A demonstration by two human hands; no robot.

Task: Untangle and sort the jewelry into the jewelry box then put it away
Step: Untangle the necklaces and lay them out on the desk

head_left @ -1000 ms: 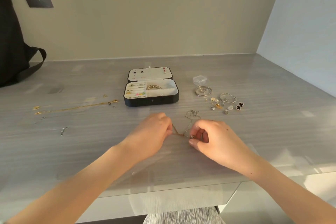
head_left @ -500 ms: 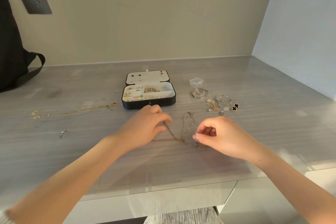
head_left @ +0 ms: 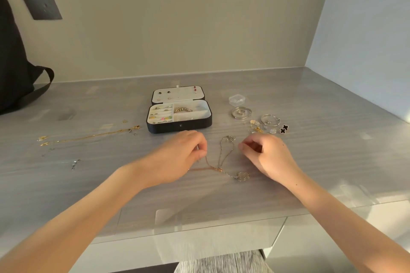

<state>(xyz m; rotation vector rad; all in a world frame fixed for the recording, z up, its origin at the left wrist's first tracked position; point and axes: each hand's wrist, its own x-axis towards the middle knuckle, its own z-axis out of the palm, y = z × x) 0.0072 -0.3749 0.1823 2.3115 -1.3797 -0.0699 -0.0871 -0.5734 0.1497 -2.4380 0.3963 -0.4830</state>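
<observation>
Untangling step. Left hand (head_left: pixel 177 157) fingers pinch gold chain (head_left: pixel 210 164); right hand (head_left: pixel 267 155) fingers curled, hold unclear. Next: tease knot (head_left: pixel 218 170), 6 o'clock of jewelry box (head_left: pixel 179 127).

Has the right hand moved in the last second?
Yes. Against the jewelry box, the right hand shifted right and farther back, off the pendant.

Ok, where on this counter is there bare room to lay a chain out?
Best patch: the counter right of your right hand, between the bangles and earrings and the side wall. Also the strip behind the jewelry box, up to the back wall. Crowded: the left, with the gold chain, and the middle, where the left hand pinches the tangled chains.
</observation>
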